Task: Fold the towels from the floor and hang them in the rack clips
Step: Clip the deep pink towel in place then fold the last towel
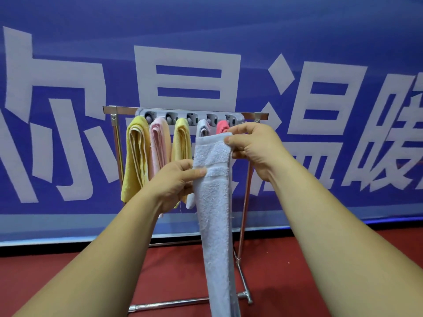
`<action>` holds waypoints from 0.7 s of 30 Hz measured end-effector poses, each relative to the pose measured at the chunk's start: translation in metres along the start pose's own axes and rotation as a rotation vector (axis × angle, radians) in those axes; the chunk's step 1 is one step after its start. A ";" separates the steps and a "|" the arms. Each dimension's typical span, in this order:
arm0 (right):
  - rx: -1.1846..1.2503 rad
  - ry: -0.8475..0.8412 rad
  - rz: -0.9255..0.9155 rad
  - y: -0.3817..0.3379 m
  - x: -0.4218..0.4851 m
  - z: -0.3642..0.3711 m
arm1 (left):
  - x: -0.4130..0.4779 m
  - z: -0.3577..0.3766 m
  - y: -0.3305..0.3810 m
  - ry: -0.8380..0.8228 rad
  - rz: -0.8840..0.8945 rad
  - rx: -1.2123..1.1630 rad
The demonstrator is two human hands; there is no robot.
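A long white towel hangs folded into a narrow strip in front of me. My right hand pinches its top right corner. Lower down, my left hand grips its left edge. Behind it stands a metal rack with a grey clip strip. Clipped there from left to right hang a yellow towel, a pink towel, a second yellow towel, a white towel and a red towel. The held towel hides most of the last two.
A blue banner with large white characters fills the wall behind the rack. The floor is red. The rack's chrome legs and base bars stand on it just ahead of me.
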State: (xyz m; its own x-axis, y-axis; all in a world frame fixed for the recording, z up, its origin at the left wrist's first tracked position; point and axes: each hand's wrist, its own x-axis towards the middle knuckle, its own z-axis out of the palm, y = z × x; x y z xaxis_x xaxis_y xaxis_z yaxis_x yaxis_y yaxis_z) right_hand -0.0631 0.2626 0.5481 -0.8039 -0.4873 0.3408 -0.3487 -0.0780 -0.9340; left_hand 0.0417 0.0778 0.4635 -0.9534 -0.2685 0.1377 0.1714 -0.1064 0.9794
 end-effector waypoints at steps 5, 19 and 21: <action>0.068 0.014 0.021 0.006 0.000 -0.004 | 0.005 -0.003 -0.011 -0.047 -0.024 -0.060; 0.127 0.151 0.125 0.035 0.006 -0.013 | -0.010 0.003 -0.090 0.032 -0.182 -0.079; 0.146 0.166 0.155 0.047 0.012 -0.014 | -0.014 0.006 -0.096 0.066 -0.193 -0.124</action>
State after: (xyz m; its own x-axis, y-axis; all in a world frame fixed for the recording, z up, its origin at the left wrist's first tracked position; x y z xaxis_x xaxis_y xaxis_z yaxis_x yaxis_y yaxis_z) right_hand -0.0958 0.2654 0.5103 -0.9146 -0.3549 0.1940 -0.1516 -0.1440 -0.9779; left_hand 0.0369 0.0977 0.3681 -0.9537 -0.2937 -0.0647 0.0202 -0.2773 0.9606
